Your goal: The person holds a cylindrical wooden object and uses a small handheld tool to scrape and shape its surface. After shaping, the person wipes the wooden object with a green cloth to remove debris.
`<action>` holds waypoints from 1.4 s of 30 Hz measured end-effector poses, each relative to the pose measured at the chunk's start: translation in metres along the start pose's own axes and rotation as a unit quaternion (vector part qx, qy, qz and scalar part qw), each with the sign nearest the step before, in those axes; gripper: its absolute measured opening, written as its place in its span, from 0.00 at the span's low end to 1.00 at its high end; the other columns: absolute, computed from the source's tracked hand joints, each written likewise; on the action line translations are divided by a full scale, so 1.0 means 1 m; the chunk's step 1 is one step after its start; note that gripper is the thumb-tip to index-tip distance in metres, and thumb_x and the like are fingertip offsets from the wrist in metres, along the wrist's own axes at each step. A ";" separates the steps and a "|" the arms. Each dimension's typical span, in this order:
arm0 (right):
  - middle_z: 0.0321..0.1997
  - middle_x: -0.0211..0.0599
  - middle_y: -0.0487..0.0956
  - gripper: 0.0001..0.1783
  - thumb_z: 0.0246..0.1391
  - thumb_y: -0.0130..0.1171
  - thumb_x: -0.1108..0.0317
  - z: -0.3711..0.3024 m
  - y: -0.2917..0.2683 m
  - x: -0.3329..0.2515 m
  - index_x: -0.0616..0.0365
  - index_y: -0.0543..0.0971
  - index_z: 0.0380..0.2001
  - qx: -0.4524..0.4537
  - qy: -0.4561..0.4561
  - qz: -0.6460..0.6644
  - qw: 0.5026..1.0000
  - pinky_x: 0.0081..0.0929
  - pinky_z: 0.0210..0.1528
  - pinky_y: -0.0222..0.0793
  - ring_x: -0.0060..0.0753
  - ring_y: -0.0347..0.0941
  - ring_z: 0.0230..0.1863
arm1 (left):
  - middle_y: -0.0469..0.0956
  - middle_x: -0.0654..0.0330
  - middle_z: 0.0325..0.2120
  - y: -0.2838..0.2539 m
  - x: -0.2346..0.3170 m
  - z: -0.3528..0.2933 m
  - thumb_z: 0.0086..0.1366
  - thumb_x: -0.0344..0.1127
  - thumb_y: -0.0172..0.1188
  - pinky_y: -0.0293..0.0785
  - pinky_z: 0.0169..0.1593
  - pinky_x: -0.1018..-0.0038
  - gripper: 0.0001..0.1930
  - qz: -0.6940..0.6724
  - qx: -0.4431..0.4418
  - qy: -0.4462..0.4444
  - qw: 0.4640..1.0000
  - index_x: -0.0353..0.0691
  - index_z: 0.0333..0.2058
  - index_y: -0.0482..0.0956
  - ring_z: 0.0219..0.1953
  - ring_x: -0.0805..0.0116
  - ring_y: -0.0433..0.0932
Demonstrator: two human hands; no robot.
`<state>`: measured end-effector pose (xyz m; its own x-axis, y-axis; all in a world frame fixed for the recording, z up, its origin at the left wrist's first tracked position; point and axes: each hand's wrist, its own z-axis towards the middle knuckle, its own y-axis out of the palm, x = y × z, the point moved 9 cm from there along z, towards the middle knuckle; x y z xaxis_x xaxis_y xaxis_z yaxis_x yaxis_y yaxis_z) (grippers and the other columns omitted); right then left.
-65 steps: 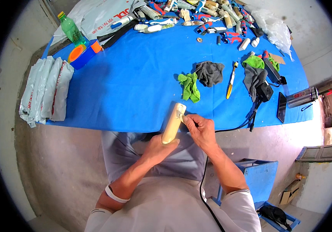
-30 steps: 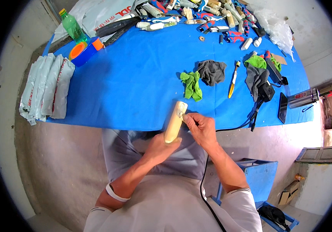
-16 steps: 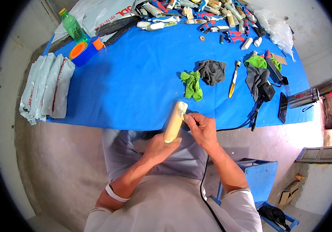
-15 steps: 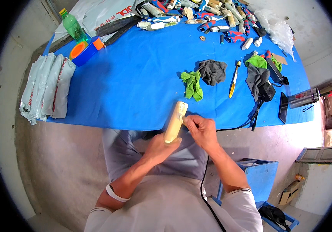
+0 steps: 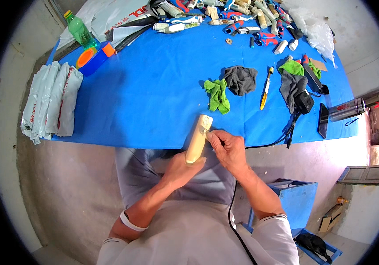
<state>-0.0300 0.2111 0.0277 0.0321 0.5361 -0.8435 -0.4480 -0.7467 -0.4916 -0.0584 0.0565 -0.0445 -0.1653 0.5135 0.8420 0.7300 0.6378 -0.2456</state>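
My left hand (image 5: pixel 181 167) grips the lower end of a long cream-coloured plastic handle (image 5: pixel 198 138), held upright over my lap at the front edge of the blue table (image 5: pixel 154 88). My right hand (image 5: pixel 225 148) is beside the handle's upper part, its fingertips pinched against the handle's side near the top. Whether it holds a small tool or part is too small to tell.
On the table lie a green cloth (image 5: pixel 217 94), a grey cloth (image 5: pixel 240 80), a yellow-handled tool (image 5: pixel 264 87), a black device with a cable (image 5: pixel 303 101), a heap of similar handles (image 5: pixel 238 13) at the back, a green bottle (image 5: pixel 79 30), and folded white bags (image 5: pixel 50 101) at left.
Almost nothing differs. Both hands stay on the cream handle in the same place; my right fingertips shift slightly at its upper side.
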 end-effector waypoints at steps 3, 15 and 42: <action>0.17 0.33 0.72 0.13 0.62 0.63 0.64 0.007 -0.008 0.012 0.66 0.84 0.35 0.019 0.038 -0.022 0.999 0.23 0.21 0.61 0.16 0.61 0.20 | 0.75 0.60 0.22 0.000 0.000 0.000 0.62 0.43 0.64 0.70 0.31 0.68 0.17 -0.002 0.008 0.005 1.000 0.31 0.34 0.78 0.26 0.72 0.72; 0.22 0.45 0.79 0.11 0.60 0.63 0.64 0.015 -0.012 0.011 0.62 0.84 0.31 -0.010 0.065 -0.032 0.997 0.32 0.24 0.69 0.42 0.76 0.20 | 0.78 0.52 0.22 0.001 -0.002 0.001 0.61 0.47 0.62 0.72 0.34 0.63 0.21 -0.003 0.003 0.005 1.000 0.30 0.35 0.78 0.27 0.62 0.77; 0.22 0.48 0.78 0.11 0.60 0.62 0.65 0.001 -0.009 0.022 0.62 0.83 0.31 0.001 0.088 -0.026 0.996 0.33 0.25 0.69 0.44 0.75 0.21 | 0.75 0.55 0.20 0.000 -0.005 -0.001 0.61 0.48 0.62 0.70 0.31 0.65 0.21 0.001 -0.017 0.006 1.000 0.31 0.32 0.77 0.25 0.67 0.74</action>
<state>-0.0258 0.2298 0.0141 0.2114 0.4964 -0.8420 -0.4435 -0.7189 -0.5352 -0.0569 0.0532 -0.0479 -0.1557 0.5076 0.8474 0.7520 0.6172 -0.2315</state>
